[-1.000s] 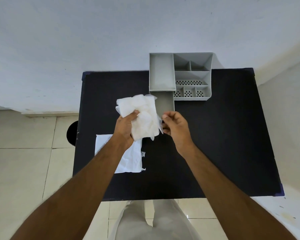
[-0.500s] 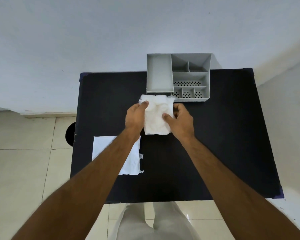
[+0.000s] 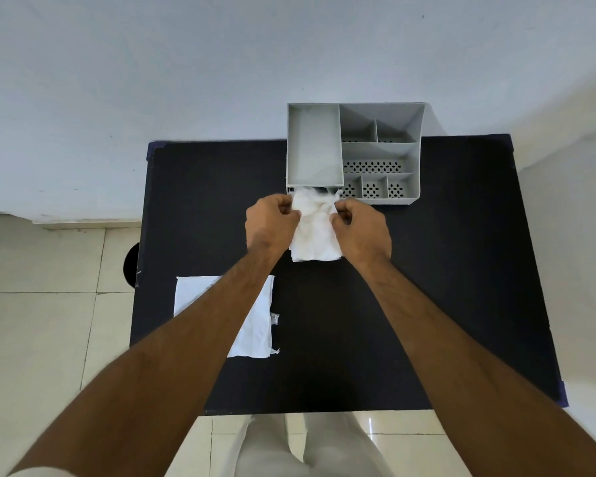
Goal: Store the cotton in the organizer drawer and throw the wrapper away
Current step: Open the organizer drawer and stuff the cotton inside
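A white wad of cotton [image 3: 314,228] lies over the pulled-out drawer at the front of the grey organizer [image 3: 351,146], hiding the drawer almost wholly. My left hand [image 3: 270,225] pinches the cotton's left edge and my right hand [image 3: 362,228] pinches its right edge, both with fingers curled. The cotton's far end reaches the organizer's front face. A flat white wrapper [image 3: 255,325] lies on the black table [image 3: 427,287] at the left, partly under my left forearm.
The organizer stands at the table's far edge against a pale wall, with several open compartments on top. A dark round object [image 3: 131,263] sits on the tiled floor left of the table. My legs show below the near edge.
Both hands have carried the cotton from above the table's middle forward to the organizer's front and lowered it over the drawer. The wrapper has stayed in place.
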